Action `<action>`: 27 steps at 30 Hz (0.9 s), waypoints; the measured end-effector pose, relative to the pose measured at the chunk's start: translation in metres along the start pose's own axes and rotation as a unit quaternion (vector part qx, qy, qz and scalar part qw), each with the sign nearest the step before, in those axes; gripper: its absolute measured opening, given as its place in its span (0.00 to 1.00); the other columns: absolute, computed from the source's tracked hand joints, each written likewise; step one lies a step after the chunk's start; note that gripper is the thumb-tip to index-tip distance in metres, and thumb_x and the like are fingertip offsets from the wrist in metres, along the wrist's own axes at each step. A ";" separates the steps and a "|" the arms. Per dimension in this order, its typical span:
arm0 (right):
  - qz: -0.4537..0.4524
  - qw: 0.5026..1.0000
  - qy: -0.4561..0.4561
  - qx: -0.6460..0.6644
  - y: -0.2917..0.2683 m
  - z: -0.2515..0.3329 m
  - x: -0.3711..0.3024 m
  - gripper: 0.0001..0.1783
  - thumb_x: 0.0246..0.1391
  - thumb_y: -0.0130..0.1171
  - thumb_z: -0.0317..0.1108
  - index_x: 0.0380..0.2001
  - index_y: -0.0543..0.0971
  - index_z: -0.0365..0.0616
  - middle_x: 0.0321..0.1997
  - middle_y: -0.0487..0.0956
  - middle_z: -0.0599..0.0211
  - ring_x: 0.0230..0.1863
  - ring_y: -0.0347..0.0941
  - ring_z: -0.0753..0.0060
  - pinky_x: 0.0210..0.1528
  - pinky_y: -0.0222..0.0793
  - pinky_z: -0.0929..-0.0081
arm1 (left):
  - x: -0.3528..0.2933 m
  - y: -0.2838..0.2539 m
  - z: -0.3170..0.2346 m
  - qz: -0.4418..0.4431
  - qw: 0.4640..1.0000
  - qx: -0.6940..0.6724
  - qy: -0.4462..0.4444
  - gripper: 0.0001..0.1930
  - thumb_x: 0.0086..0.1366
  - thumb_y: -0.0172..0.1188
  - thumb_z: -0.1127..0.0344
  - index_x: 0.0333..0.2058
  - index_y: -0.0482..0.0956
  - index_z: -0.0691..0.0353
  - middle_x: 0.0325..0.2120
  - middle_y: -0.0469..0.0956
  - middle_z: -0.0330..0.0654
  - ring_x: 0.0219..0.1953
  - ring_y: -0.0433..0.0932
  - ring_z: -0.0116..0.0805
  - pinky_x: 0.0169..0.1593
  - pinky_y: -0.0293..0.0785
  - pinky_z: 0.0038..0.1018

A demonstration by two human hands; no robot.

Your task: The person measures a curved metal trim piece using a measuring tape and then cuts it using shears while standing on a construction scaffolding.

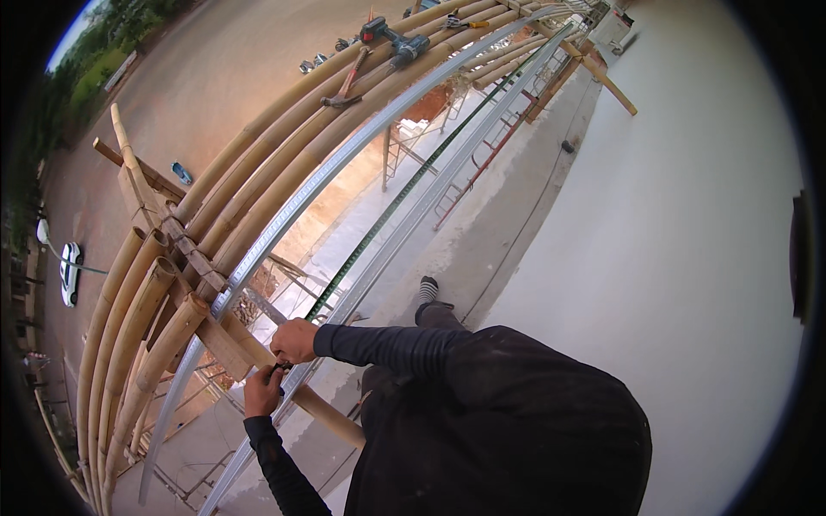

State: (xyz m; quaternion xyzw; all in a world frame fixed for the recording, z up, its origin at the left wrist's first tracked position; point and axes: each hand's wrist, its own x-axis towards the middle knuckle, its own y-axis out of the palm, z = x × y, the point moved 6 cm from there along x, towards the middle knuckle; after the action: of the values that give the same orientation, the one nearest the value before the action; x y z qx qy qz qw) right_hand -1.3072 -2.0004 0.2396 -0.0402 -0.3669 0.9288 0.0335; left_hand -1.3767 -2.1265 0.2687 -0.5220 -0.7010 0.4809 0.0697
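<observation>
My left hand is closed on a small black object whose kind I cannot make out. Right beside it, my right hand is closed with its fingers curled under; what it grips is hidden. A short grey metal strip runs up to its knuckles. Both hands are over a long galvanized metal channel, near a bamboo cross pole and a wooden board. A second, curved metal channel passes farther left, alongside the bamboo poles.
A cordless drill and a hammer lie on the bamboo poles. A green ribbed strip runs between the channels. Gaps in the scaffold show ground far below. My socked foot stands on a concrete ledge along a white wall.
</observation>
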 end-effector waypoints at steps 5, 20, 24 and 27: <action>0.033 0.999 0.006 0.011 -0.045 -0.014 -0.033 0.15 0.45 0.63 0.47 0.24 0.83 0.46 0.25 0.80 0.57 0.31 0.78 0.50 0.34 0.72 0.57 | 0.009 0.010 -0.023 0.034 0.999 -0.036 -0.015 0.14 0.62 0.56 0.58 0.31 0.82 0.65 0.21 0.79 0.51 0.24 0.80 0.42 0.32 0.72 0.34; -0.046 0.996 -0.026 -0.073 -0.219 -0.103 -0.157 0.15 0.45 0.63 0.48 0.20 0.81 0.47 0.20 0.78 0.57 0.27 0.77 0.50 0.31 0.69 0.56 | 0.032 0.056 -0.164 0.111 0.982 -0.152 -0.031 0.17 0.68 0.55 0.57 0.35 0.80 0.68 0.19 0.73 0.36 0.22 0.70 0.23 0.28 0.67 0.24; -0.047 0.994 0.003 -0.097 -0.243 -0.110 -0.167 0.15 0.45 0.63 0.48 0.20 0.81 0.48 0.21 0.78 0.58 0.28 0.77 0.50 0.32 0.70 0.55 | 0.076 0.067 -0.228 0.062 0.985 -0.156 0.049 0.15 0.67 0.54 0.58 0.35 0.80 0.65 0.17 0.74 0.40 0.21 0.72 0.26 0.26 0.67 0.27; -0.049 0.989 0.067 -0.125 -0.265 -0.133 -0.177 0.15 0.46 0.63 0.48 0.21 0.81 0.48 0.21 0.79 0.58 0.29 0.77 0.50 0.32 0.70 0.55 | 0.103 0.077 -0.262 0.067 0.990 -0.118 0.035 0.16 0.66 0.53 0.58 0.32 0.79 0.66 0.16 0.74 0.43 0.21 0.73 0.30 0.27 0.68 0.29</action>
State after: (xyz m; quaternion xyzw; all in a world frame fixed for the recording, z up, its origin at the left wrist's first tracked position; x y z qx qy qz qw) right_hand -1.1094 -1.7329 0.3332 -0.0883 -0.4787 0.8680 0.0982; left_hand -1.2145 -1.8870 0.3072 -0.5892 -0.7133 0.3796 -0.0003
